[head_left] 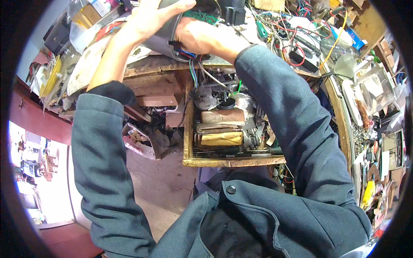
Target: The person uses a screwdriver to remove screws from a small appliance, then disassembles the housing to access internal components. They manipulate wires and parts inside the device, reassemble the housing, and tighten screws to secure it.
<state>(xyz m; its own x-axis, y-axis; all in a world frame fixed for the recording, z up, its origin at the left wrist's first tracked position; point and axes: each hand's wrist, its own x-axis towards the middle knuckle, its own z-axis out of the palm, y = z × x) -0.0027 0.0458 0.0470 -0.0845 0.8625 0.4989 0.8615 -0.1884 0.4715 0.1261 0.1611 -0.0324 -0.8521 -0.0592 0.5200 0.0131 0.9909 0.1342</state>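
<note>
At the top of the head view, a dark grey plastic housing [161, 42] is tilted over the workbench edge. My left hand [148, 20] grips its left side, thumb stretched along the rim; the other fingers are hidden behind it. My right hand [198, 36] reaches into the housing's opening, its fingers out of sight, so what they touch cannot be made out. Just above that hand shows a green circuit board [200, 17]. Blue and green wires [192, 71] hang from the housing's lower end.
Below the housing an open wooden drawer [234, 162] holds a yellow packet [221, 139], tools and loose parts. Cables with red leads [297, 47] crowd the bench at right. A black boxy part [235, 13] stands beside the housing. An open carton [142, 142] sits under the bench.
</note>
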